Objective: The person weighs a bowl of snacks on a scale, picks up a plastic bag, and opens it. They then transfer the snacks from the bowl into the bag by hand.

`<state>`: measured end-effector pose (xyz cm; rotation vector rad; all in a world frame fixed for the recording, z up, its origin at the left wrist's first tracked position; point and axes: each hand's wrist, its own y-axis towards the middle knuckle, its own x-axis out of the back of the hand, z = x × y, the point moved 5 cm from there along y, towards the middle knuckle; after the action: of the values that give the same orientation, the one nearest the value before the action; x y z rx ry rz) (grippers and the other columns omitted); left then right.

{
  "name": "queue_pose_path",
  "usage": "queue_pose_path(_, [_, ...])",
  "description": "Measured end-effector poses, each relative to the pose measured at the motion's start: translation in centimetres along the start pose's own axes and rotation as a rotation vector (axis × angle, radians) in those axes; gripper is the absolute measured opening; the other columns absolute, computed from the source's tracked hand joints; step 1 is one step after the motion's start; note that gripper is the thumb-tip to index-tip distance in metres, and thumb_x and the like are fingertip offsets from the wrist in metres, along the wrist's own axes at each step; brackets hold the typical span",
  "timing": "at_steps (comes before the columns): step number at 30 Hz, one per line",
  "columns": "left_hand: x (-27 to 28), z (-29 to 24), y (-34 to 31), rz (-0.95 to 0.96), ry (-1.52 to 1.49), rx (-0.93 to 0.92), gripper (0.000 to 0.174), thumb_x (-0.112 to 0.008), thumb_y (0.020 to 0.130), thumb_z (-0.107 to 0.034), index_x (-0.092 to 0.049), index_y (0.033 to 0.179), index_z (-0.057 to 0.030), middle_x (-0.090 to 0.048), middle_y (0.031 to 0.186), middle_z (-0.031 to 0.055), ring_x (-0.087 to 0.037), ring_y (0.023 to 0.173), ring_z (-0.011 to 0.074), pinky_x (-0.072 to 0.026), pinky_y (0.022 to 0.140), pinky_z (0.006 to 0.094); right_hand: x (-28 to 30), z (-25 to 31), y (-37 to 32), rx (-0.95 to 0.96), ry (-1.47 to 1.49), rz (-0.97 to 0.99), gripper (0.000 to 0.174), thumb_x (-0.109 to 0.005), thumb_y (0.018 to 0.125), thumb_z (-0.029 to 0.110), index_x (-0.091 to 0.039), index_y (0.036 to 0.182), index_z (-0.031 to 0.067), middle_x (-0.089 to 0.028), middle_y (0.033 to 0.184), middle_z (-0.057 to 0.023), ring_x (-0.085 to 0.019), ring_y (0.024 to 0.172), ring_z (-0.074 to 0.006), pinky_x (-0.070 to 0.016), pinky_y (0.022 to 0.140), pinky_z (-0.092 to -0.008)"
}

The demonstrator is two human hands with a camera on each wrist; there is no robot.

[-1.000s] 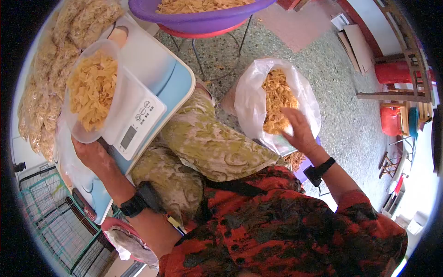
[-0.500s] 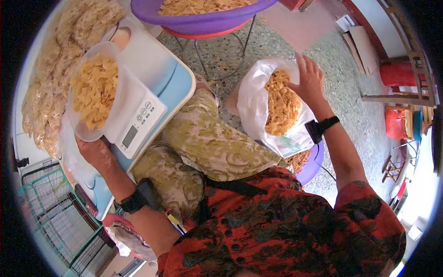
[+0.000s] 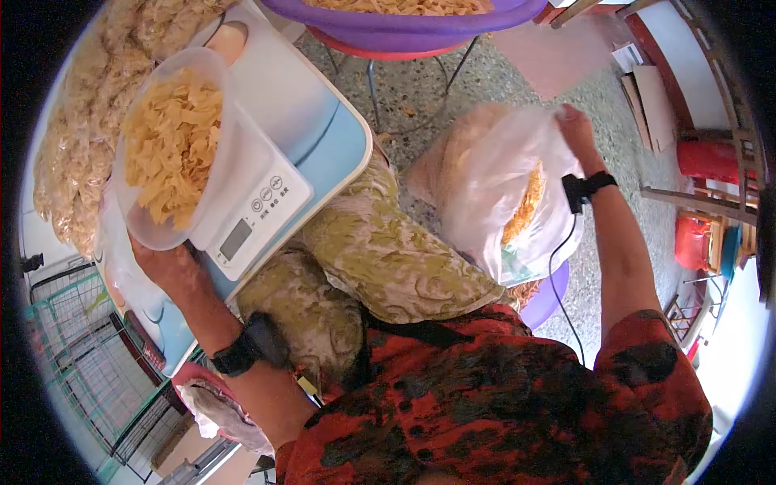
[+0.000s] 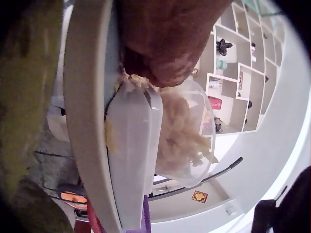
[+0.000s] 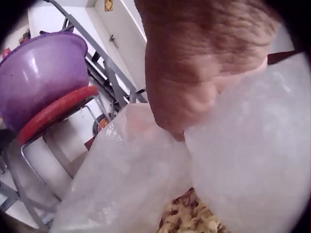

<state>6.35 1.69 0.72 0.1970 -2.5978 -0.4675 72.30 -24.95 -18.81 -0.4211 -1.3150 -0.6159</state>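
At the table's left side, a clear bowl [image 3: 224,89] of pale yellow flakes [image 3: 174,145] sits on a white scale [image 3: 271,194]. The left hand [image 3: 167,263] is by the bowl's lower rim; its fingertips are hidden under the bowl. In the left wrist view that hand [image 4: 167,43] is close beside the scale [image 4: 129,155] and bowl. The right hand [image 3: 577,129] pinches the upper rim of a translucent plastic bag [image 3: 493,174] holding flakes [image 3: 529,202]. In the right wrist view the hand [image 5: 199,73] has the bag's edge [image 5: 131,170] at its fingers.
Packed bags of flakes [image 3: 77,137] line the table's far left. A purple basin [image 3: 412,28] on a red stool stands beyond the table. Another purple basin [image 3: 551,301] is under the bag's near side. A wire rack [image 3: 81,380] stands at lower left.
The right hand has moved from over the flakes up to the bag's rim and grips it, and the bag's mouth has narrowed. The left hand has stayed at the bowl.
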Motion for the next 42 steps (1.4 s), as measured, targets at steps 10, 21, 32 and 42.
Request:
queue_pose_path(10, [0.4, 0.3, 0.2, 0.041, -0.045, -0.059, 0.041, -0.061, 0.089, -0.014, -0.055, 0.125, 0.0042, -0.064, 0.119, 0.0117, -0.063, 0.106, 0.0200, -0.0496, 0.093, 0.0315, 5.9, -9.4, 5.4, -0.056, -0.306, -0.138, 0.022, -0.053, 0.090, 0.016, -0.065, 0.107, 0.0097, -0.065, 0.114, -0.0148, -0.064, 0.101, -0.0297, -0.0527, 0.084, -0.0414])
queue_pose_path(21, [0.2, -0.5, 0.3, 0.071, 0.168, -0.154, 0.043, -0.065, 0.086, -0.012, -0.055, 0.125, 0.0050, -0.063, 0.122, 0.0117, -0.062, 0.109, 0.0219, -0.0473, 0.095, 0.0337, 9.5, -1.6, 1.0, 0.228, -0.357, -0.320, 0.054, -0.069, 0.083, 0.022, -0.051, 0.132, 0.0085, -0.061, 0.120, -0.0184, -0.058, 0.107, -0.0405, -0.0488, 0.092, -0.0428])
queue_pose_path(32, [-0.1, 0.0, 0.6, 0.032, 0.112, -0.147, 0.038, -0.065, 0.088, -0.013, -0.057, 0.122, 0.0036, -0.065, 0.118, 0.0092, -0.062, 0.104, 0.0178, -0.0486, 0.091, 0.0291, -1.2, 10.2, -14.0, -0.314, 0.397, -0.031, 0.075, -0.080, 0.076, 0.038, -0.046, 0.125, -0.0083, -0.056, 0.110, -0.0257, -0.057, 0.105, -0.0361, -0.0469, 0.093, -0.0436])
queue_pose_path(42, [-0.7, 0.4, 0.3, -0.001, -0.249, 0.053, 0.041, -0.062, 0.092, -0.026, -0.057, 0.120, 0.0031, -0.065, 0.113, 0.0111, -0.063, 0.099, 0.0200, -0.0516, 0.086, 0.0318, -6.3, 8.5, -13.4, -0.399, 0.976, 0.201, 0.056, -0.075, 0.079, 0.026, -0.055, 0.123, -0.0033, -0.067, 0.098, -0.0195, -0.061, 0.094, -0.0379, -0.0452, 0.092, -0.0441])
